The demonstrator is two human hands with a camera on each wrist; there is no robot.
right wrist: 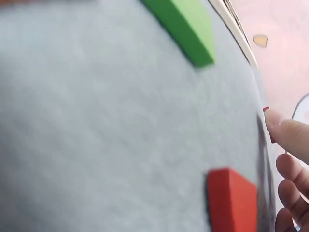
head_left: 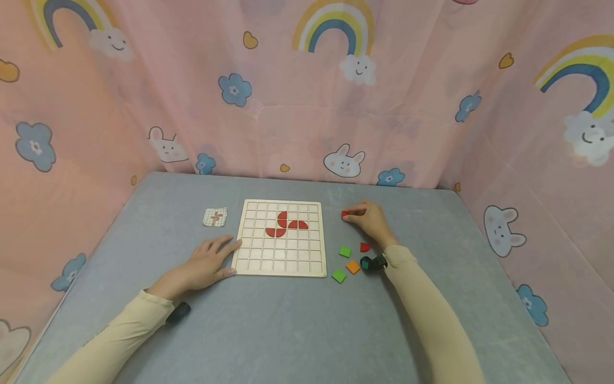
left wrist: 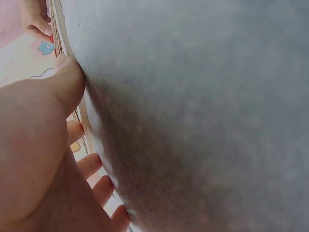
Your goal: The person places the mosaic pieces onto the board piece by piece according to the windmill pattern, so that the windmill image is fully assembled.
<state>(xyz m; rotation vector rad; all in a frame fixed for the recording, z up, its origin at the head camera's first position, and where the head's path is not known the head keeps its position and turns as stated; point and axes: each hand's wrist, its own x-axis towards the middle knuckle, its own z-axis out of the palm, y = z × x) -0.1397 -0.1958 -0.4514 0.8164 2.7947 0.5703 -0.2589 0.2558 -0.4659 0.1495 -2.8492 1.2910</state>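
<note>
A square wooden grid board (head_left: pixel 278 257) lies mid-table, with several red quarter-circle pieces (head_left: pixel 275 232) set in its cells near the centre. My left hand (head_left: pixel 203 264) rests at the board's left edge, fingers spread and thumb extended along the table. To the right of the board, my right hand (head_left: pixel 368 218) pinches a red piece (head_left: pixel 345 215) between thumb and index finger, close over the table. In the right wrist view the fingertips cover most of that red piece (right wrist: pixel 266 110). Another red quarter-circle piece (head_left: pixel 365 247) lies just below the right hand.
Two green squares (head_left: pixel 345 251) and an orange square (head_left: pixel 353 267) lie right of the board, near the right wrist's black camera (head_left: pixel 373 263). A small card (head_left: pixel 215 217) with a printed grid pattern lies left of the board. A pink patterned curtain (head_left: pixel 278 133) surrounds the table's far sides.
</note>
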